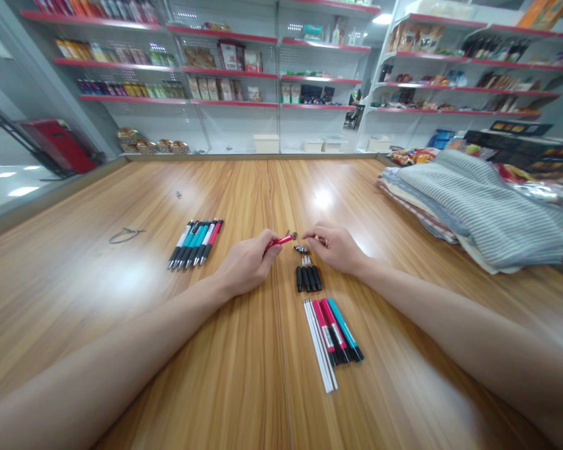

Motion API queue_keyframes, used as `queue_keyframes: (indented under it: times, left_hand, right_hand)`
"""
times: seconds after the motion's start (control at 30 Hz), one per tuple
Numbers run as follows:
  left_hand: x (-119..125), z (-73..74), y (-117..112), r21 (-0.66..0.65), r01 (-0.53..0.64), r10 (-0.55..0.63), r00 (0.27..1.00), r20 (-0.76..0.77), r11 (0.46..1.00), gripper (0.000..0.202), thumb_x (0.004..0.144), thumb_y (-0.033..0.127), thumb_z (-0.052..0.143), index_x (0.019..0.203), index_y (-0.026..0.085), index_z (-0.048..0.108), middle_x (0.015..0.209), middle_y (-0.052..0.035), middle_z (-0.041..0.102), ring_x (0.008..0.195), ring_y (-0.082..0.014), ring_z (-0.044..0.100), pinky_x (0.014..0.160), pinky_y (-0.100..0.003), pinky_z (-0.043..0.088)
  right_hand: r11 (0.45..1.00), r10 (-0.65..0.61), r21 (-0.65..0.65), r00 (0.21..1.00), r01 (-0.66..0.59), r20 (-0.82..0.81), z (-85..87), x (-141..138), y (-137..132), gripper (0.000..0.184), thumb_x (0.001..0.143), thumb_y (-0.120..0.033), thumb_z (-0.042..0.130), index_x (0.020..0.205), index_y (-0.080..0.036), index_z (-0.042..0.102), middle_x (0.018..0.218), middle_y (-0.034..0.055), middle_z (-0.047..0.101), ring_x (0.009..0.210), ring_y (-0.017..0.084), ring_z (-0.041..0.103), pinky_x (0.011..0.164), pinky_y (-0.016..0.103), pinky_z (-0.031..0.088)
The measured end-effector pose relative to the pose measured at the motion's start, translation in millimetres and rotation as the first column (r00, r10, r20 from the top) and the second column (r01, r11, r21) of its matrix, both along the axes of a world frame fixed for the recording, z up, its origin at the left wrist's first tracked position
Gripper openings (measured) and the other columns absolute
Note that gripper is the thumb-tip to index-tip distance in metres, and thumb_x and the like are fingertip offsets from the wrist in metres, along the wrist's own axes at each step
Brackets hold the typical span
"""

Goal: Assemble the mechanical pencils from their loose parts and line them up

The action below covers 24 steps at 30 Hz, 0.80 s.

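My left hand point(249, 264) is closed around a pink pen barrel point(281, 240), whose end points to the right. Just right of it, my right hand point(334, 246) has its thumb and fingers pinched together; what is in them, if anything, is too small to tell. Small metal pen tips point(301, 249) lie between the hands, with tiny springs point(294, 235) behind. Nearer to me are small white pieces point(306, 260), a row of black grips point(308, 279), white ink refills point(317, 345), two pink barrels point(329, 331) and a teal barrel point(345, 330).
A row of put-together pens point(196, 244) lies on the wooden table point(234, 375) at left, beside a thin grey loop point(126, 235). Folded striped cloths point(488, 200) are piled at right, with packaged goods behind. Stocked shelves point(229, 74) stand beyond the far edge.
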<state>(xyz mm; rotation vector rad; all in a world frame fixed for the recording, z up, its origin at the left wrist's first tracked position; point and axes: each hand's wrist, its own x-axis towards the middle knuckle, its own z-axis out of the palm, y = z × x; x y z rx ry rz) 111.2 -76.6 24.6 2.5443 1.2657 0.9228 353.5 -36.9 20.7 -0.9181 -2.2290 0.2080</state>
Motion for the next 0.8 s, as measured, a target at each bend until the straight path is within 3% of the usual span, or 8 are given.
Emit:
queue_keyframes:
  times: [0.2, 0.3, 0.4, 0.5, 0.63, 0.8]
  left_hand:
    - [-2, 0.1, 0, 0.037, 0.048, -0.047, 0.999, -0.013, 0.998, 0.019, 0.097, 0.033, 0.043, 0.098, 0.017, 0.054, 0.067, 0.0006, 0.056, 0.057, -0.0129, 0.054, 0.054, -0.024, 0.035]
    - [-4, -0.6, -2, 0.081, 0.173, -0.172, 0.985, -0.018, 0.982, 0.015, 0.091, 0.032, 0.053, 0.088, 0.018, 0.057, 0.062, 0.0019, 0.056, 0.053, -0.0103, 0.052, 0.051, -0.023, 0.034]
    - [-3, -1.1, -9, 0.084, 0.414, -0.413, 0.910, -0.030, 0.907, 0.008, 0.088, 0.026, 0.058, 0.089, 0.020, 0.063, 0.064, 0.0011, 0.063, 0.053, -0.0096, 0.056, 0.052, -0.023, 0.037]
    - [2, -0.9, -16, 0.010, 0.577, -0.575, 0.816, -0.056, 0.817, 0.020, 0.085, 0.018, 0.059, 0.101, 0.023, 0.067, 0.074, -0.0009, 0.071, 0.061, -0.0111, 0.064, 0.056, -0.023, 0.044]
    - [6, 0.5, -20, -0.081, 0.639, -0.644, 0.762, -0.067, 0.765, 0.035, 0.082, 0.012, 0.059, 0.111, 0.028, 0.068, 0.086, -0.0013, 0.074, 0.071, -0.0128, 0.070, 0.063, -0.023, 0.051]
    - [5, 2.0, -20, -0.112, 0.649, -0.657, 0.752, -0.054, 0.753, 0.034, 0.081, 0.012, 0.059, 0.109, 0.029, 0.069, 0.085, -0.0008, 0.075, 0.070, -0.0130, 0.070, 0.062, -0.023, 0.051]
  right_hand:
    - [0.999, 0.033, 0.011, 0.999, -0.033, -0.015, 0.7, 1, -2, 0.015, 0.088, -0.019, 0.058, 0.096, -0.016, 0.069, 0.080, 0.0033, 0.060, 0.067, 0.011, 0.051, 0.064, 0.024, 0.040]
    - [0.997, 0.058, 0.044, 0.998, -0.057, -0.015, 2.0, 1, -4, 0.014, 0.087, -0.018, 0.058, 0.094, -0.016, 0.070, 0.078, 0.0027, 0.059, 0.066, 0.011, 0.050, 0.063, 0.024, 0.039]
    - [0.997, 0.058, 0.044, 0.998, -0.058, -0.021, 2.5, 1, -4, 0.014, 0.087, -0.018, 0.057, 0.093, -0.016, 0.070, 0.078, 0.0026, 0.060, 0.065, 0.010, 0.049, 0.062, 0.024, 0.038]
    - [0.998, 0.060, 0.029, 0.998, -0.059, -0.033, 2.4, 1, -4, 0.015, 0.088, -0.018, 0.056, 0.093, -0.016, 0.070, 0.079, 0.0031, 0.061, 0.065, 0.011, 0.049, 0.062, 0.024, 0.038]
    - [0.998, 0.069, 0.014, 0.997, -0.068, -0.039, 1.8, 1, -4, 0.016, 0.088, -0.018, 0.055, 0.094, -0.016, 0.070, 0.080, 0.0031, 0.061, 0.065, 0.010, 0.049, 0.061, 0.024, 0.038]
    - [0.998, 0.061, 0.010, 0.997, -0.060, -0.047, 0.8, 1, -3, 0.016, 0.088, -0.018, 0.055, 0.093, -0.016, 0.070, 0.078, 0.0029, 0.060, 0.065, 0.010, 0.049, 0.060, 0.024, 0.038]
